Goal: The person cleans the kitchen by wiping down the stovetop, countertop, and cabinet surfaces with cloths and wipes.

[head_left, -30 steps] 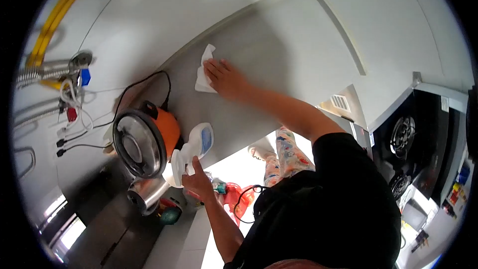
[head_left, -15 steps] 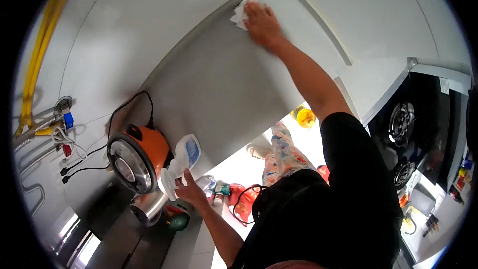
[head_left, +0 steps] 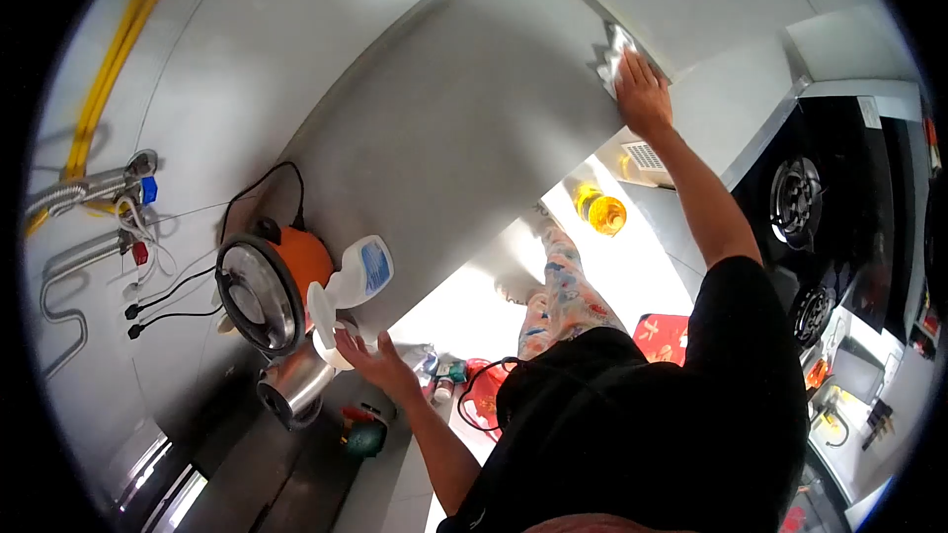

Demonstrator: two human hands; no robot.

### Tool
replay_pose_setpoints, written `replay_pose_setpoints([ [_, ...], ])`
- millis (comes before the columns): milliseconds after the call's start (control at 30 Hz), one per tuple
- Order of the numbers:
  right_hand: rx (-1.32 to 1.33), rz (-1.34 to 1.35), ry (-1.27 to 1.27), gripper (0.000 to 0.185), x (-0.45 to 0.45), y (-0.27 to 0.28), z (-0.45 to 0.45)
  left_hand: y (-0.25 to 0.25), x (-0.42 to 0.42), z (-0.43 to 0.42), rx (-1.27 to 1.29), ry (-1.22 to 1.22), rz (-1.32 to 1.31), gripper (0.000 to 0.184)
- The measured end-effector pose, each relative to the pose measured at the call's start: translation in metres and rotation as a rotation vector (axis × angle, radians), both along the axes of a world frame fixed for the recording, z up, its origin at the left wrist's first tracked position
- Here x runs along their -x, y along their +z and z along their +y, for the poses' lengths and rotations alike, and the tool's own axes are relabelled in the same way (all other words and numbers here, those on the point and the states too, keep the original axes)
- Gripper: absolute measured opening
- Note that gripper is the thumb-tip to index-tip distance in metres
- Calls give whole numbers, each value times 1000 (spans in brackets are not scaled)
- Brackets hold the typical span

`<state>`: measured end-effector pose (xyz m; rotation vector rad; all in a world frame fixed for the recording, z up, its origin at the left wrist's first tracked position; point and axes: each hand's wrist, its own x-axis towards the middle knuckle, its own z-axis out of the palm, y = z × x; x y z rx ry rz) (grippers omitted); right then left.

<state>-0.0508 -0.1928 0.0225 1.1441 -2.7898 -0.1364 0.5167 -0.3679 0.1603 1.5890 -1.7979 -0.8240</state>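
Note:
My right hand point(head_left: 644, 91) presses a crumpled white cloth point(head_left: 619, 57) against the grey countertop point(head_left: 444, 99), at the raised edge of its far right corner. Beside the orange kettle with a steel lid stands a white bottle point(head_left: 364, 271) with a blue label. A rounded white piece point(head_left: 323, 316) is at the bottle's lower left. My left hand point(head_left: 377, 363) is open just below this piece, its thumb apart, the fingertips at or very near its lower edge. Whether they touch it is unclear.
The orange kettle point(head_left: 306, 262) stands left of the bottle, with a steel pot point(head_left: 296, 382) below it. Black cables and pipes run along the left wall. A black gas hob point(head_left: 839, 207) is at the right. Yellow bottles point(head_left: 600, 210) and red bags are on the floor.
My right hand has swept the white cloth along the countertop, first up and right, then right and down to the far right corner. The left hand's fingers have spread near the white piece.

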Motion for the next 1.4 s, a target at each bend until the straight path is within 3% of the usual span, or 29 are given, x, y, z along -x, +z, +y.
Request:
replay_pose_setpoints([
  [200, 85, 47, -45, 57, -16, -32, 39, 7, -33, 25, -58, -9, 12, 76],
  [267, 139, 90, -57, 60, -19, -41, 7, 6, -47, 36, -92, -6, -27, 74],
  [333, 240, 217, 115, 56, -22, -32, -46, 0, -54, 43, -145, 34, 0, 72],
  [400, 613, 2, 172, 49, -38, -30, -112, -1, -60, 51, -140, 10, -40, 69],
  [433, 631, -142, 190, 49, -42, -42, -145, -2, -60, 54, -142, 22, -35, 68],
  [467, 759, -407, 178, 48, -69, -3, -171, -2, -58, 55, -141, 31, -27, 66],
  [533, 601, -322, 226, 45, -97, -50, -233, -11, -62, 56, -157, 48, -7, 65],
  [567, 674, -195, 347, 46, -129, -50, -243, -11, -64, 54, -174, 77, 2, 64],
  [700, 403, -439, 553, 51, -255, -22, -196, 2, -48, 53, -166, 23, -13, 64],
  [767, 344, -449, 712, 51, -269, -10, -145, -4, -39, 47, -199, 78, 48, 64],
  [933, 362, -523, 392, 53, -188, -10, -66, 1, -25, 38, -218, 8, 51, 66],
  [1000, 337, -461, 207, 59, -135, 2, -44, 2, -27, 36, -253, -3, 59, 66],
  [1033, 353, -182, 227, 58, -111, -12, -33, 1, -28, 35, -244, -28, 35, 63],
  [1067, 292, -253, 107, 56, -88, 7, -27, -3, -25, 34, -241, -34, 27, 63],
  [1133, 413, -130, 134, 56, -51, -10, -9, -3, -23, 36, -311, 44, 218, 61],
  [1167, 379, -121, 124, 55, -42, -14, 1, -2, -18, 40, -268, -8, 114, 59],
  [1300, 301, -91, -2, 59, -26, -35, 64, -2, -20, 47, -293, 42, 109, 59],
  [1400, 105, -70, -92, 60, -37, -18, 115, -18, -46, 57, -304, 57, 126, 59],
])
